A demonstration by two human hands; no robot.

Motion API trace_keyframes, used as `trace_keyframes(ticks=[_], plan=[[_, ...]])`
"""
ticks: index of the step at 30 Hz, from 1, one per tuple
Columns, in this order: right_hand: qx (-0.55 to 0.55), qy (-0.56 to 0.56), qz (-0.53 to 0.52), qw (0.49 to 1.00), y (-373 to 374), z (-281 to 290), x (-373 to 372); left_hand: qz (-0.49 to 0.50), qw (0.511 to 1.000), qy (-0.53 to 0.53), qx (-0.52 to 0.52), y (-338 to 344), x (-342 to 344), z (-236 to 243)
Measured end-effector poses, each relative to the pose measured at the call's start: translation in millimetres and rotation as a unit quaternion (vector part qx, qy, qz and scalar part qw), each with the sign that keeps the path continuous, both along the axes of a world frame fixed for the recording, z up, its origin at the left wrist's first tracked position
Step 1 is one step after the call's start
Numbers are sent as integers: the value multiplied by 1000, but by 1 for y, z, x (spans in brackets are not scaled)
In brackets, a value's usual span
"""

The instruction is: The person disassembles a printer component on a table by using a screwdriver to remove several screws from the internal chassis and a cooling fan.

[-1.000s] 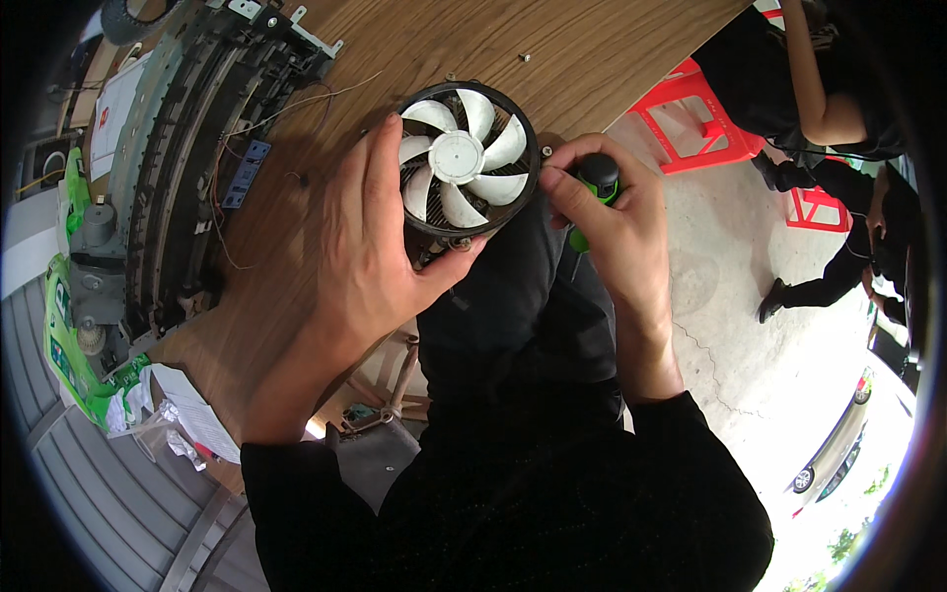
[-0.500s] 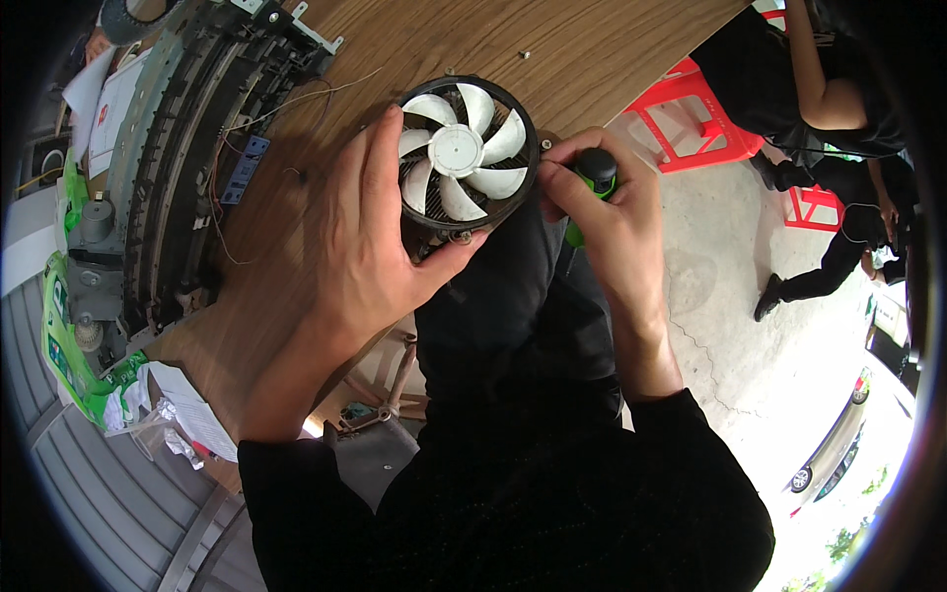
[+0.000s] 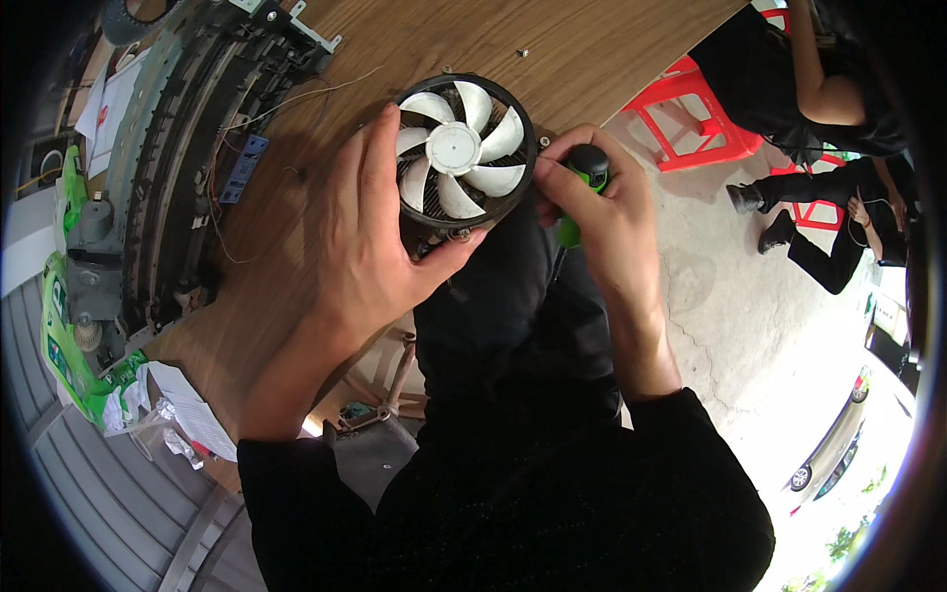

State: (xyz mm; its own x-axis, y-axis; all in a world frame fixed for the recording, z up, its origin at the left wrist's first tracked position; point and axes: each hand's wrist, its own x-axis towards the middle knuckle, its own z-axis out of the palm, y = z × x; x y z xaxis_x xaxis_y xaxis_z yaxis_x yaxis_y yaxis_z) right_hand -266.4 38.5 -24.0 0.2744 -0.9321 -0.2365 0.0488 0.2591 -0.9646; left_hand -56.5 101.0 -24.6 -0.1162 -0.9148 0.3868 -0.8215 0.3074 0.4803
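A round cooling fan (image 3: 454,148) with white blades and a black ring frame sits at the table's edge, its blades facing up. My left hand (image 3: 367,227) is wrapped around its left and near side, fingers along the ring and thumb by the near rim. In my right hand (image 3: 612,197) is a green and black screwdriver (image 3: 589,168), held in the palm with its handle end up. The thumb and forefinger of that hand meet at the fan's right rim, close to a small screw post (image 3: 544,142). Whatever lies between those fingertips is hidden.
A long dark printer-like assembly (image 3: 178,168) with loose wires and a blue circuit board (image 3: 245,170) lies on the left. One small screw (image 3: 523,53) rests on the wooden table (image 3: 592,39). Red stools (image 3: 695,118) and people stand to the right.
My right hand and the screwdriver have shifted very slightly, the handle tilting a little. The fan and my left hand stay almost still. A person at the right has moved their legs.
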Motion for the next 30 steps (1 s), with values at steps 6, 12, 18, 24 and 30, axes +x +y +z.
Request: trace_keyframes(ticks=[6,12,18,24,30], plan=[[42,-8,13,999,-4,-9,-2,7,1000,2,10,-1,0,-1],[-19,-11,-3,1000,-5,-6,-13,20,1000,-1,5,0,0,2],[-282,-132,-91,946,-21,51,-39,15,1000,-6,-11,1,2,-3],[-473,-178,4,863,-23,67,-17,18,999,-18,-22,1,3,-4],[-519,-199,24,831,-14,75,2,35,998,-36,-29,3,1,-7]])
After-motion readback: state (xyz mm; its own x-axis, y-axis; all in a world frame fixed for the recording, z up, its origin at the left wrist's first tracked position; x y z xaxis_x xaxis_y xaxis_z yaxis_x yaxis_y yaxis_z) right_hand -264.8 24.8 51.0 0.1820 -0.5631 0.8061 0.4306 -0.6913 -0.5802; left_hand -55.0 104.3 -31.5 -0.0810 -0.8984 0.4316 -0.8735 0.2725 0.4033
